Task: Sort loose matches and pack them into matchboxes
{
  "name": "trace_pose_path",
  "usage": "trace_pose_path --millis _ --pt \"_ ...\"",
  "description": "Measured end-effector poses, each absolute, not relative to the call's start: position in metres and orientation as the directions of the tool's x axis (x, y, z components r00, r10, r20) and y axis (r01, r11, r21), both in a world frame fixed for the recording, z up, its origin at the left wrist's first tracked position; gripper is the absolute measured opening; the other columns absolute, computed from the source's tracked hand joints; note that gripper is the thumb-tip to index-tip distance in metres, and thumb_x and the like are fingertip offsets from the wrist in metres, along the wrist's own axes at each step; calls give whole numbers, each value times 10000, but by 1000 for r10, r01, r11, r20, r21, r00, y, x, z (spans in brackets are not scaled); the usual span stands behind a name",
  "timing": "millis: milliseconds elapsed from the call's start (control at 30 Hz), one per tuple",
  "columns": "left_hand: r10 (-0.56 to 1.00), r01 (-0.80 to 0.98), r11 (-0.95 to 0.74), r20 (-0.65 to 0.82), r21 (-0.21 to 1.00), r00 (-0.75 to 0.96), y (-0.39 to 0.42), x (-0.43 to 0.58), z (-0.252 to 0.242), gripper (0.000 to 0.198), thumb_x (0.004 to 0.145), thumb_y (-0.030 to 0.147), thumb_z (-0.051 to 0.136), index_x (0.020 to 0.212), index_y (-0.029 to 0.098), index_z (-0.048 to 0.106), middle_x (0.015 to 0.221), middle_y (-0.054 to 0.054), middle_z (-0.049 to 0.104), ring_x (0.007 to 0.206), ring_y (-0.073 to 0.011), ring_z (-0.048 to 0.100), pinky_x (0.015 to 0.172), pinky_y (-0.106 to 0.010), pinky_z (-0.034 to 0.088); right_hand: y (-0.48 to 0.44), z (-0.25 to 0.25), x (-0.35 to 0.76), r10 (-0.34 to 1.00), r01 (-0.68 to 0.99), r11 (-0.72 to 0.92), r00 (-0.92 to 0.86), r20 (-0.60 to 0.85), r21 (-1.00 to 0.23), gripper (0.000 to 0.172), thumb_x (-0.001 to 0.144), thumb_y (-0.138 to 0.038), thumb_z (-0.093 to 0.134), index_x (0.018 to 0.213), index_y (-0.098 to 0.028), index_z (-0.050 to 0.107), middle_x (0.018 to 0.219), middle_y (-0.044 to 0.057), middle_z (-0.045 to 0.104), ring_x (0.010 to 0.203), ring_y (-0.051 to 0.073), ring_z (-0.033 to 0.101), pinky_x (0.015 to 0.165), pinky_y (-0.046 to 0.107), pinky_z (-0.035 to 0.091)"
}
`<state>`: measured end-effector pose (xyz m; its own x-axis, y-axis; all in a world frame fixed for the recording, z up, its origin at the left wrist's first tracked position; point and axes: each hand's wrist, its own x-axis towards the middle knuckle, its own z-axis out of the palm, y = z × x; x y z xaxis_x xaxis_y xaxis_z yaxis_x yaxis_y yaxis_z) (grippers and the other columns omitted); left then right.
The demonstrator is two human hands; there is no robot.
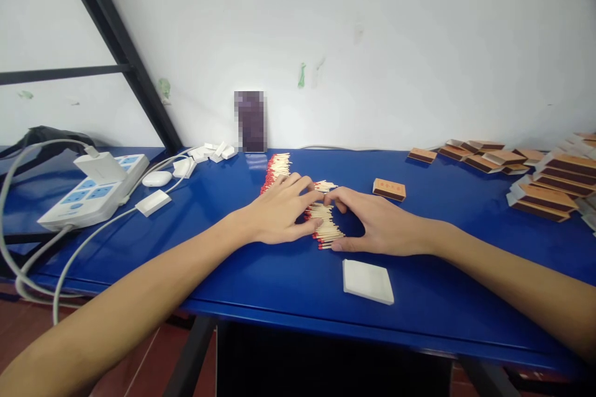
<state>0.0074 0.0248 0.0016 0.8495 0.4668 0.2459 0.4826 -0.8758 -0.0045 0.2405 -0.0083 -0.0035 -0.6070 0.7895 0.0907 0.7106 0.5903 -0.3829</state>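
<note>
Bare forearms (pixel 135 316) lead to the left hand (pixel 279 214) and right hand (pixel 379 218), both loosely open around matches (pixel 327 223) on the tabletop (pixel 265 285), seemingly mostly aligned, ends left uneven, another pile (pixel 279 167) beyond.

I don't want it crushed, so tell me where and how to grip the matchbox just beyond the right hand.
Pinch the matchbox, probably across its long sides, thumb on the near dark strip, coming from above with the right hand: it lies flat, printed face up, apart from the other boxes.
</note>
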Motion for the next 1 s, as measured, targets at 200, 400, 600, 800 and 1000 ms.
trace_pose_path --millis 200,400,600,800,1000 --pt "478 489 -872 220 7 850 26 7 2 453 929 517 444 1204 181 573 1082 -99 518 969 -249 436 912 -433 389 -7 -5 241 786 705 598 -609 106 -382 574 820 -683 538 1152 -217 487 920 52 610 746 207 569 627 324 419" --pt "487 491 -871 183 28 854 25 6 2 518 909 574 468 1249 192 550 1096 -98 505 981 -255 431 920 -440 380 -8 -6 240 766 689 629 -629 135 -359 553 846 -674 514 1145 -209 498 987 77 619 793 219 588 650 325 429" --pt "484 486 -874 168 33 859 27 6 1 515 919 576 442 1218 173 556 1116 -114 503 1006 -267 428 940 -465 378 -11 -1 238 760 684 628 -642 104 -371 575 854 -661 514 1229 -225 484 1118 109 603 912 262 586 709 362 451" --pt "478 474 -878 162 62 863 26 6 0 561 907 604 454 1297 204 508 1161 -113 502 1037 -274 427 946 -471 384 -7 -6 241 754 658 631 -644 126 -411 534 891 -637 480 1247 -239 483 1128 104 609 923 262 588 728 372 457" --pt "474 472 -880 160 50 866 27 6 -1 559 904 592 464 1281 183 521 1184 -127 490 1058 -281 422 960 -480 384 -6 -9 242 748 661 647 -648 144 -381 543 902 -629 469 1283 -243 473 1148 106 605 940 266 590 722 373 457"
